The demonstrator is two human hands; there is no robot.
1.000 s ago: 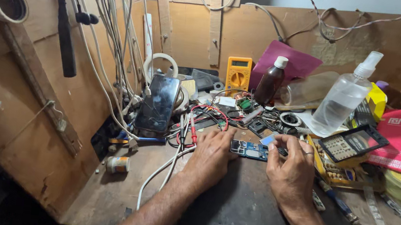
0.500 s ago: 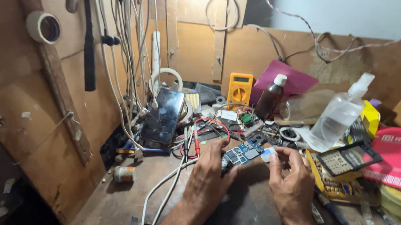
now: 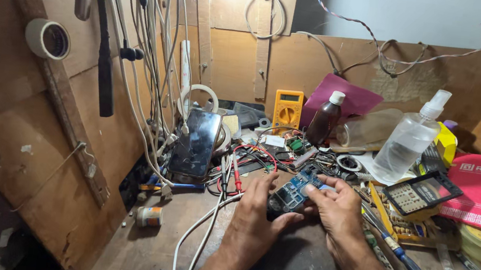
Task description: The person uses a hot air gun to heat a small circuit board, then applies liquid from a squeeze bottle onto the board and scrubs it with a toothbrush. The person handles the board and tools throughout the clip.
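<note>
- Circuit board point(image 3: 292, 194), head view: bare, blue, out of any casing, held just above the dark mat point(image 3: 298, 266) between both hands.
- Left hand point(image 3: 256, 214) clamped on its lower end; right hand point(image 3: 337, 207) pinching its upper edge.
- Red probe leads point(image 3: 236, 176) lie unused beside it; no testing underway.

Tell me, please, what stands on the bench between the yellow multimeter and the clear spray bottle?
In the head view, a dark brown bottle with a white cap stands between the yellow multimeter and the clear spray bottle, with an empty-looking clear plastic bottle lying beside it.
</note>
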